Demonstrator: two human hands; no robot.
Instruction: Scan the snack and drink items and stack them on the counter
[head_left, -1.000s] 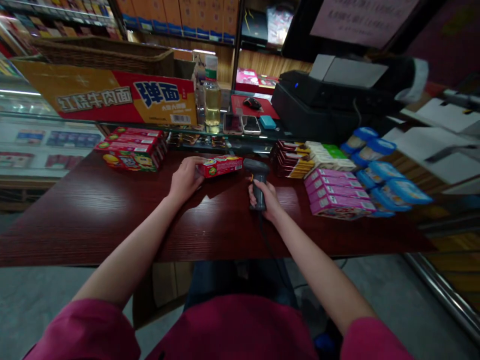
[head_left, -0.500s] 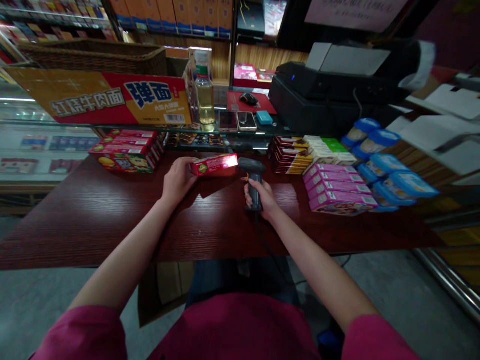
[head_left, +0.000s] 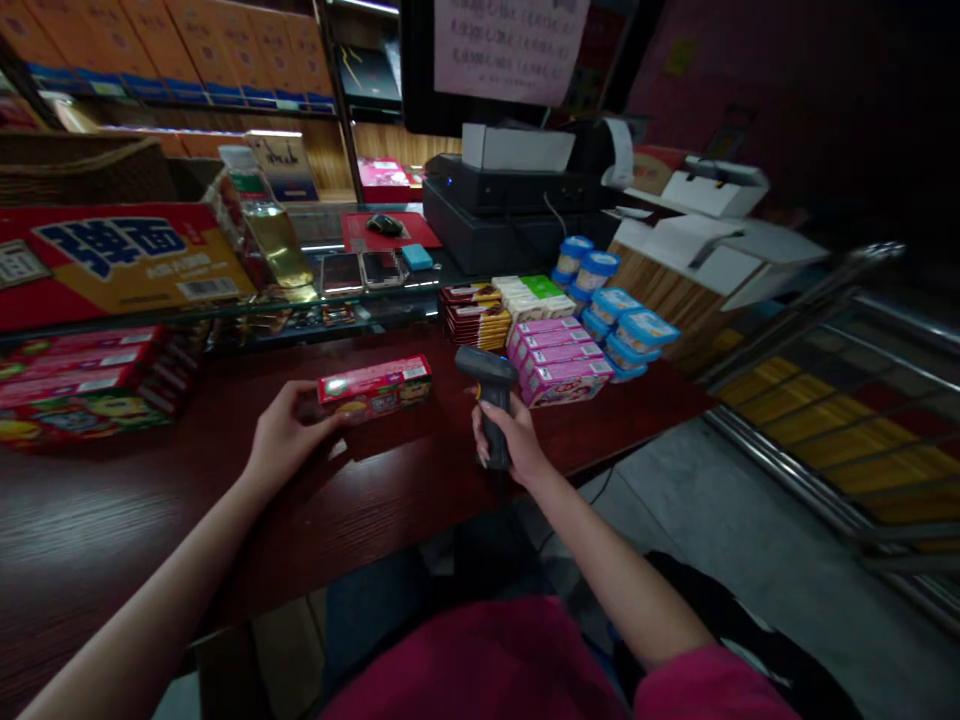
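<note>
Your left hand (head_left: 289,437) pinches the box (head_left: 382,388) by its left end, its right end near the scanner (head_left: 486,372) clasped in your right hand (head_left: 514,437).

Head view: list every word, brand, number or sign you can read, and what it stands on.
"弹面": large blue characters on the carton.
Carton's smaller print: too blurred to read.
Paper sign: rows of writing, too blurred to read surely.
Red box in the left hand, pink boxes, blue-lidded tubs: print too small.
</note>
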